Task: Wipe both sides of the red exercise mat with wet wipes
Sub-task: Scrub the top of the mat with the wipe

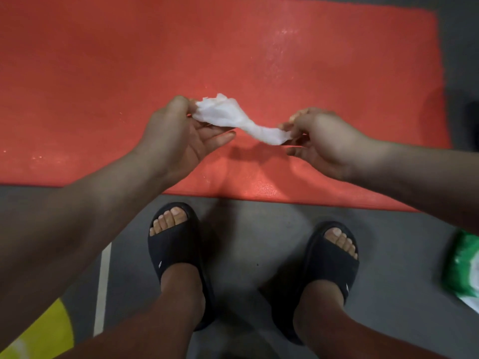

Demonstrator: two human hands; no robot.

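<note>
The red exercise mat [103, 73] lies flat on the grey floor and fills the upper part of the view, with damp shiny patches on it. Above its near edge a white wet wipe [238, 120] is stretched between both hands. My left hand [178, 136] pinches the crumpled left end between thumb and fingertips, palm turned up. My right hand [321, 141] pinches the twisted right end.
A green and white wet-wipe pack [466, 268] lies on the floor at the right edge. My two feet in black slides [176, 250] stand just before the mat's near edge. A white floor line [102, 291] and a yellow patch [44, 332] mark the floor at lower left.
</note>
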